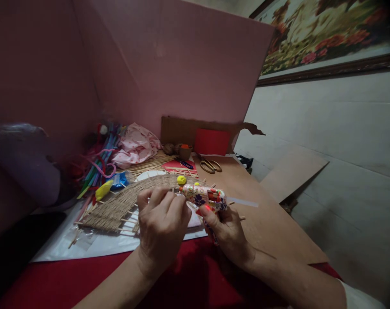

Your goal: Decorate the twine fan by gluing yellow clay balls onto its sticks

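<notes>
My right hand point(230, 234) is wrapped round a floral-patterned hot glue gun point(203, 195), its nozzle pointing left. A translucent glue stick point(244, 202) sticks out of its back end, and a red light glows near my thumb. Close to the nozzle, my left hand point(164, 219) is closed with curled fingers; whatever they pinch is hidden. Beneath and behind both hands lies a curved twine weaving point(113, 210) on thin wooden sticks, partly covered by my left hand. Yellow lumps point(181, 180) sit on or beside its upper edge.
Gold-handled scissors point(210, 165) lie on a brown board point(255, 214) to the right. Pink cloth point(137, 143) and colourful pipe cleaners point(100, 165) are heaped at the back left. Red card point(212, 142) leans against cardboard. A pink panel point(182, 64) stands behind everything.
</notes>
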The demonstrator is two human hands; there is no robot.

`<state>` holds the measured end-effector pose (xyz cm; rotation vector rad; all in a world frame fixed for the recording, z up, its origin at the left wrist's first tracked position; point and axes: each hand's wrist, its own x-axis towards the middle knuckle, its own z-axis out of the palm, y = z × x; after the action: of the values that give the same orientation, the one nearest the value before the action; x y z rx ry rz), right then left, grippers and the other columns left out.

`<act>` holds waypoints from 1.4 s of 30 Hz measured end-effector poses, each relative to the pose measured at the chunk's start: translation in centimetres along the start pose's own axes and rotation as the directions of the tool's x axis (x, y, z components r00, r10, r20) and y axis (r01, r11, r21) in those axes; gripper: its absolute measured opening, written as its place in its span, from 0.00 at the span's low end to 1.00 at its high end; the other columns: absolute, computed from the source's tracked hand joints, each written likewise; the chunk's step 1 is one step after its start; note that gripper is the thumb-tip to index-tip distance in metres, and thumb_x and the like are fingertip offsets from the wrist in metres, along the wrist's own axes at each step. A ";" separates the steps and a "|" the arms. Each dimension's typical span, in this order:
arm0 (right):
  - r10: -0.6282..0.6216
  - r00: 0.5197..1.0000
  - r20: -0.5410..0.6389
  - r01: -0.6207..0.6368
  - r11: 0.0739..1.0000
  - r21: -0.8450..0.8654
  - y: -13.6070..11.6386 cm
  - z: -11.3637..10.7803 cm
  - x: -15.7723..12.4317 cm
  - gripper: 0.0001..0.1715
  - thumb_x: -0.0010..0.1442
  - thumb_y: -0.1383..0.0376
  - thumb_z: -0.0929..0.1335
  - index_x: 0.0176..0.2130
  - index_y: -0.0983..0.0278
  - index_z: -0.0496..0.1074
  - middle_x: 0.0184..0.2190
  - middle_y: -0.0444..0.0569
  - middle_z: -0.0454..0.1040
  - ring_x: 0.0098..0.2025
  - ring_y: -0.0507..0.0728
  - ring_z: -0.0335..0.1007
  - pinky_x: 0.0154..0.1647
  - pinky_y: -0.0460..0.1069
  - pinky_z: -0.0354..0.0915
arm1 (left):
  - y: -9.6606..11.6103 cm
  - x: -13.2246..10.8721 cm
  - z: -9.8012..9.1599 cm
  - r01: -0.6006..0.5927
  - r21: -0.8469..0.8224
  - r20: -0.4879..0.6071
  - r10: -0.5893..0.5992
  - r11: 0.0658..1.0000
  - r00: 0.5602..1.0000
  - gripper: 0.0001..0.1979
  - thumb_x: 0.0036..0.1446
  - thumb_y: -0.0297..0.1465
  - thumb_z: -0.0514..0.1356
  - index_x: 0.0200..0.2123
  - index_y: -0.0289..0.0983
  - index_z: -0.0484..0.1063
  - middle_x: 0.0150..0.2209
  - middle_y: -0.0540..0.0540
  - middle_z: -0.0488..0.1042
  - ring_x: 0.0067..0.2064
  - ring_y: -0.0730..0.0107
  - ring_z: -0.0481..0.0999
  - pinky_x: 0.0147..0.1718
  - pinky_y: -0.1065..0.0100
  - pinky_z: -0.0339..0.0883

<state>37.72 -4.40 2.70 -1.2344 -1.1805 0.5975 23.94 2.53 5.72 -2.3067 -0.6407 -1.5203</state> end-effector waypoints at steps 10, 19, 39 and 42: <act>0.266 0.907 -0.326 -0.168 0.939 0.301 -0.1 -1.8 3.5 0.24 0.49 0.47 0.70 0.24 0.64 0.63 0.11 0.38 0.62 0.09 0.46 0.54 0.07 0.40 0.50 | -1.2 -0.1 -0.5 0.360 -0.257 0.003 -0.372 0.897 0.928 0.10 0.60 0.26 0.47 0.26 0.38 0.61 0.25 0.49 0.63 0.30 0.67 0.63 0.33 0.63 0.55; 0.293 0.922 -0.252 -0.183 0.905 0.384 -0.4 -1.9 3.6 0.25 0.51 0.46 0.68 0.25 0.64 0.62 0.11 0.38 0.62 0.08 0.46 0.52 0.05 0.40 0.49 | -1.3 0.4 -0.8 0.423 -0.506 0.034 -0.472 0.752 0.881 0.21 0.56 0.25 0.55 0.14 0.38 0.52 0.17 0.53 0.56 0.24 0.73 0.58 0.28 0.67 0.54; 0.207 0.970 0.131 -0.231 0.951 0.207 -1.0 -1.2 1.7 0.29 0.55 0.45 0.65 0.18 0.64 0.64 0.09 0.41 0.61 0.09 0.47 0.53 0.09 0.42 0.48 | -1.5 0.5 0.7 0.783 -0.616 0.686 -0.543 -0.079 0.484 0.10 0.46 0.36 0.66 0.27 0.35 0.74 0.24 0.50 0.73 0.26 0.75 0.68 0.26 0.73 0.62; 0.234 0.967 0.100 -0.252 0.931 0.265 -0.8 -1.3 1.9 0.27 0.54 0.45 0.65 0.20 0.64 0.64 0.10 0.40 0.62 0.09 0.47 0.54 0.09 0.42 0.48 | -2.3 0.5 1.0 0.716 -0.698 0.524 -0.699 -0.025 0.487 0.09 0.50 0.33 0.61 0.22 0.36 0.68 0.22 0.53 0.67 0.25 0.77 0.64 0.25 0.73 0.59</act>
<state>39.31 -3.52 4.24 -1.1337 -0.9649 0.9621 23.70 5.11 5.75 -2.8100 -1.5719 -2.9340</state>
